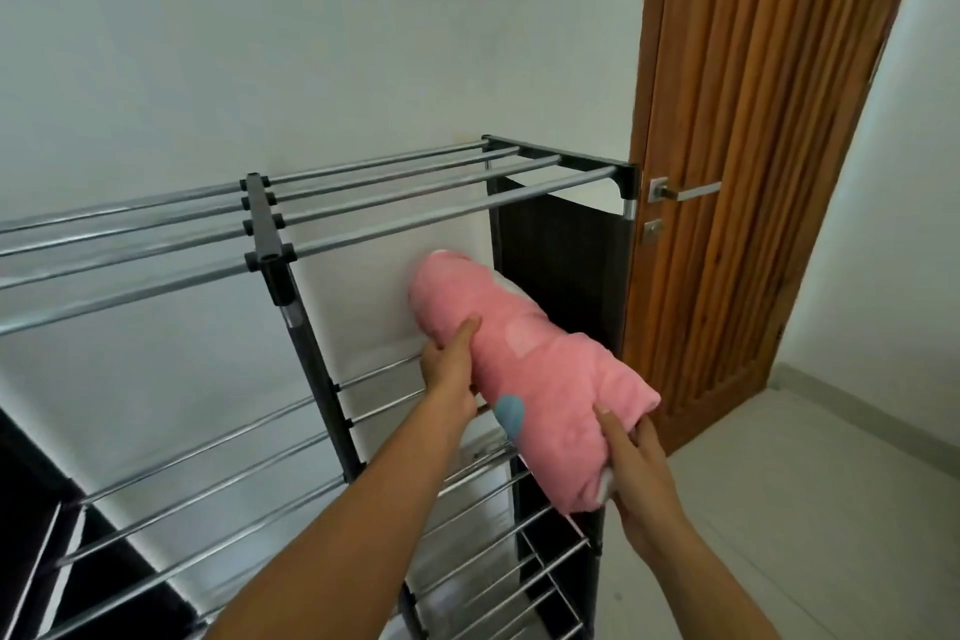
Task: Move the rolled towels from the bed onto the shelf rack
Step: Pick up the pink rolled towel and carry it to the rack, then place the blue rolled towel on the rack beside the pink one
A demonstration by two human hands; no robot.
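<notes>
— where's the towel?
— the pink rolled towel (530, 369) is inside the shelf rack (270, 229), below its top bars, tilted with its far end at the rack's white back panel
— your grip?
— my left hand (449, 361) clasps its side, my right hand (636, 463) wraps its near end

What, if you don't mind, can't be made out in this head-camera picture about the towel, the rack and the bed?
- Bed: out of frame entirely.
- Pink rolled towel: its underside, and whether it rests on a rail, is hidden by the roll itself.
- Shelf rack: left end and bottom tiers cut off by the edges.
- Right hand: palm hidden behind the towel's end.
</notes>
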